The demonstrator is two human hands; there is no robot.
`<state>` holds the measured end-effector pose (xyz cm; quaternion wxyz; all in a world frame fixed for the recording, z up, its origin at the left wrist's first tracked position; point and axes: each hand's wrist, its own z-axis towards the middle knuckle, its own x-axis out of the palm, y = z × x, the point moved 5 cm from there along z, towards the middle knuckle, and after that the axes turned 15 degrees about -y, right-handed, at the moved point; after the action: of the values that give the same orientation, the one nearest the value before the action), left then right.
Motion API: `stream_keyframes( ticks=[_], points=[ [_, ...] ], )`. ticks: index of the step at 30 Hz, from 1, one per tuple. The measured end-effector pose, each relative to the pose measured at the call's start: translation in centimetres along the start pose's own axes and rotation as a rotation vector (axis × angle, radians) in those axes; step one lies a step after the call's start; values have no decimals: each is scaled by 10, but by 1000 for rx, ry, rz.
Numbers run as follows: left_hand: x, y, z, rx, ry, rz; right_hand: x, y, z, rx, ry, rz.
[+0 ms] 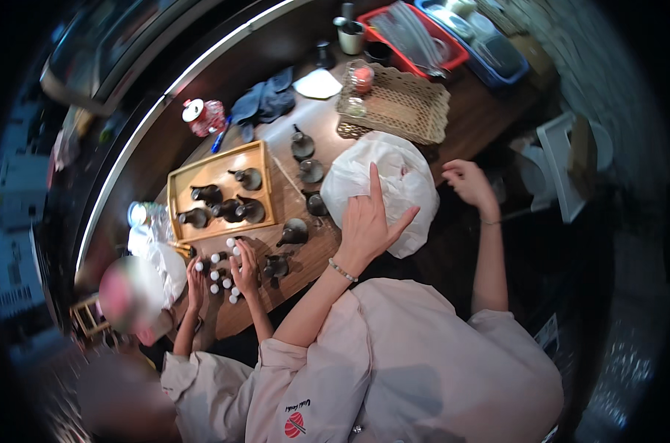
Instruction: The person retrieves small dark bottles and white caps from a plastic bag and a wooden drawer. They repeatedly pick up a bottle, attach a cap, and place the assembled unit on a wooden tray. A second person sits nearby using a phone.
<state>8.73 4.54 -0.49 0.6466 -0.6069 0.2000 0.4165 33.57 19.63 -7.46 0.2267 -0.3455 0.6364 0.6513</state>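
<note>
A round, white, crumpled sheet that looks like a thin plastic bag (416, 181) spreads at the table's near right edge. My left hand (368, 225) lies over it, index finger and thumb stretched apart and the other fingers bent; whether it presses on the bag I cannot tell. To the right of the bag, my right hand (469, 184) hangs apart from it with loosely curled fingers and nothing visible in them. Small dark spouted bottles (294, 232) stand or lie on the wooden table left of the bag.
A wooden tray (180, 181) holds several dark bottles. At left, a co-worker's hands (245, 272) surround small white-capped bottles (217, 273). Farther back are a woven basket (431, 111), a red bin (453, 55), a blue bin (516, 74), a dark cloth (272, 96) and a red-white jar (213, 118).
</note>
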Motion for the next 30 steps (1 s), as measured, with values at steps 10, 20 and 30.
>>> stream_keyframes(
  ticks=[10,20,30],
  points=[
    [59,31,-3,277,35,15,56,16,-51,38,-286,268],
    [58,49,-3,99,-29,53,47,32,-20,129,-352,-380],
    [50,65,2,60,-208,32,24,22,-11,45,-156,-133]
  ],
)
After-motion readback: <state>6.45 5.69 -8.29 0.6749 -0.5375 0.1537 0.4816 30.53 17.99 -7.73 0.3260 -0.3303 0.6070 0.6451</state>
